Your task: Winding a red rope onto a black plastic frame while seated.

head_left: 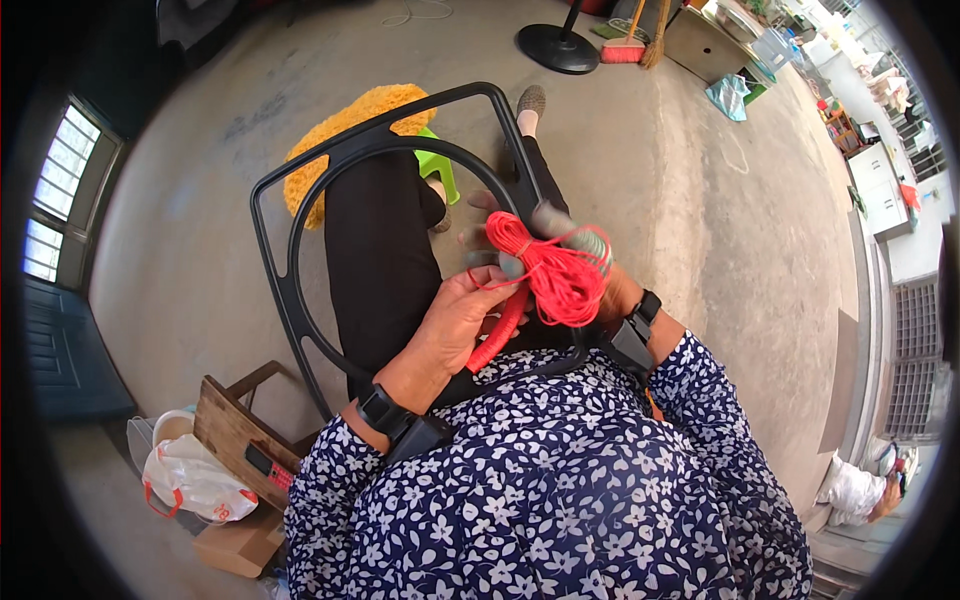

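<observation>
A black frame (pixel 268 232), squarish outside with a round ring inside, rests across my lap. Red cord (pixel 497 340) is wound tightly round the part of the ring nearest my body. My left hand (pixel 462 312) is closed beside this winding, with thumb and forefinger pinching a strand of the red cord. A tied bundle of red cord (pixel 568 282) lies against my right hand (pixel 618 290), which seems to hold it. Greyish coverings show on some right fingers, which are blurred and partly hidden by the bundle.
Beyond the frame are a yellow fluffy cover (pixel 315 148) and a green plastic stool (pixel 436 170). At lower left stand a wooden chair (pixel 235 440), a white bag (pixel 195 475) and a cardboard box (pixel 238 545). A black round base (pixel 558 50) and brooms (pixel 625 48) are farther off.
</observation>
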